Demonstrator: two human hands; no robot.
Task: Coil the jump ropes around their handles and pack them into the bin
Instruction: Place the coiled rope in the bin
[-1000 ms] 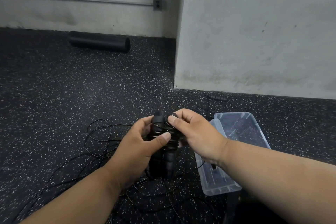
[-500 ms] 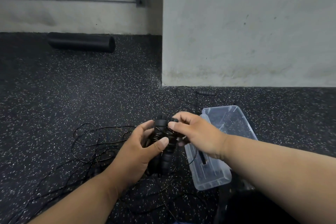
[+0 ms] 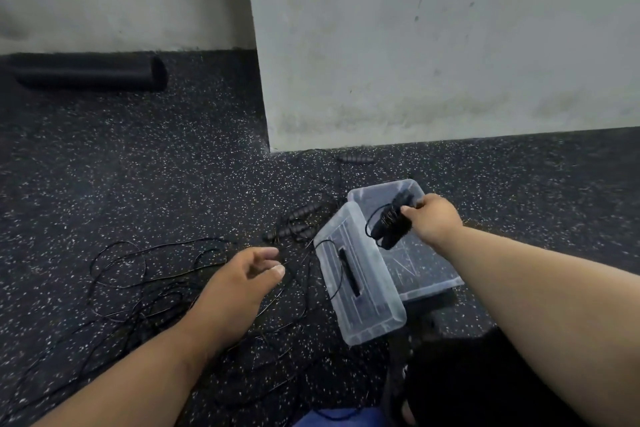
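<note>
Now my right hand (image 3: 433,218) grips a coiled jump rope (image 3: 389,222), cord wound round its handles, just above the open clear bin (image 3: 429,282), whose lid (image 3: 363,288) leans beside it. My left hand (image 3: 239,282) hangs loose-fingered and empty over the tangled cords (image 3: 138,274) on the floor. By my reckoning one rope is nearly packed; loose handles (image 3: 294,224) and cords are still to coil.

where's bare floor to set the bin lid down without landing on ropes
Free: the speckled floor between the foam roller and the wall corner, and right of the bin. Crowded: loose cords left of the left hand, handles beside the lid.
</note>
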